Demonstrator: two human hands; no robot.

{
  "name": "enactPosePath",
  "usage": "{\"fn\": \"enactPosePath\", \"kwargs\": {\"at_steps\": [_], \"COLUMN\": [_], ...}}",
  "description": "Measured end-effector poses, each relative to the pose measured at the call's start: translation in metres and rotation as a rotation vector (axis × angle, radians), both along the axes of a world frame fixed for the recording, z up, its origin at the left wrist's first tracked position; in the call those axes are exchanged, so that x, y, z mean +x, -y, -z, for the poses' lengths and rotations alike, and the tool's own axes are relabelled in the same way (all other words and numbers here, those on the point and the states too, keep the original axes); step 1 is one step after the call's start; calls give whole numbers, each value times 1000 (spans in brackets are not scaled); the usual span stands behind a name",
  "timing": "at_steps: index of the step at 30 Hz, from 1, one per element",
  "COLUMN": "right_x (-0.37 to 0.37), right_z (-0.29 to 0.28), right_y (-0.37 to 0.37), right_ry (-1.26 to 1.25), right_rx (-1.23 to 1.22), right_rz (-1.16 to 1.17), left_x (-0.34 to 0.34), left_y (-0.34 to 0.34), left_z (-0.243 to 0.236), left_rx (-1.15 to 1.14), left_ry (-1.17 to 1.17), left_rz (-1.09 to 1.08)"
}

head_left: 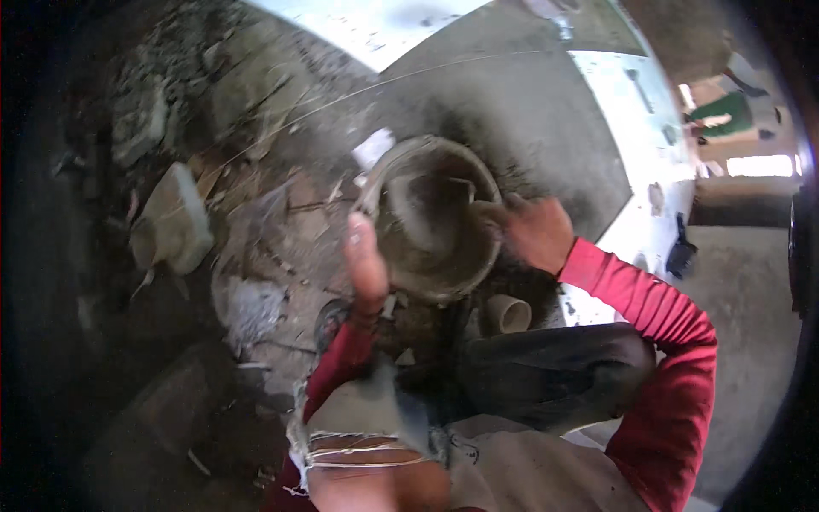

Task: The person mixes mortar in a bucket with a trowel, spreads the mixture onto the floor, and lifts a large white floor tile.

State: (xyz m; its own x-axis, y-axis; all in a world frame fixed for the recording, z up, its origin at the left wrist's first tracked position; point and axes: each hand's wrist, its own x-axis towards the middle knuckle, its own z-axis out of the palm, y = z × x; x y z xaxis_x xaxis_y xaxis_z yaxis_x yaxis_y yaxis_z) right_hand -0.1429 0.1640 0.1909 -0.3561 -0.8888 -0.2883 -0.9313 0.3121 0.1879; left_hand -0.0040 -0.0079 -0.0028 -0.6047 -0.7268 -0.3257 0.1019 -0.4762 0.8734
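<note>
A round, mortar-smeared bucket (pixel 431 277) sits in the middle, with wet grey material (pixel 420 209) inside. My left hand (pixel 365 264) grips the bucket's left rim, fingertips upright against it. My right hand (pixel 533 235) is closed at the right rim, fingers reaching just inside, near a thin pale edge of what may be a tool; what it holds is blurred and hidden. Just below the bucket lies a short cream plastic cylinder (pixel 512 314), close to my bent knee (pixel 554 367).
Large white tiles (pixel 623 128) border the grey floor (pixel 537 111). Rubble (pixel 171 102), a cut plastic container (pixel 175 218) and crumpled plastic (pixel 256 311) lie to the left. A dark object (pixel 681 247) rests at the right. Another person in green trousers (pixel 721 119) is at upper right.
</note>
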Motion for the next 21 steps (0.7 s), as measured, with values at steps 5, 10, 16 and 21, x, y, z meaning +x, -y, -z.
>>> {"fn": "enactPosePath", "kwargs": {"at_steps": [5, 10, 16, 21], "right_x": [5, 15, 16, 14], "right_z": [8, -2, -57, -41], "right_y": [1, -2, -18, -23], "right_ry": [111, 232, 307, 182], "right_rx": [-52, -14, -18, 232], "right_rz": [-35, -134, -105, 21], "left_x": [-4, -1, 3, -3], "left_y": [-2, 6, 8, -1], "left_z": [-23, -33, -41, -34], "left_rx": [79, -31, 136, 137], "left_ry": [-170, -304, -242, -167], "left_rz": [110, 139, 98, 103]}}
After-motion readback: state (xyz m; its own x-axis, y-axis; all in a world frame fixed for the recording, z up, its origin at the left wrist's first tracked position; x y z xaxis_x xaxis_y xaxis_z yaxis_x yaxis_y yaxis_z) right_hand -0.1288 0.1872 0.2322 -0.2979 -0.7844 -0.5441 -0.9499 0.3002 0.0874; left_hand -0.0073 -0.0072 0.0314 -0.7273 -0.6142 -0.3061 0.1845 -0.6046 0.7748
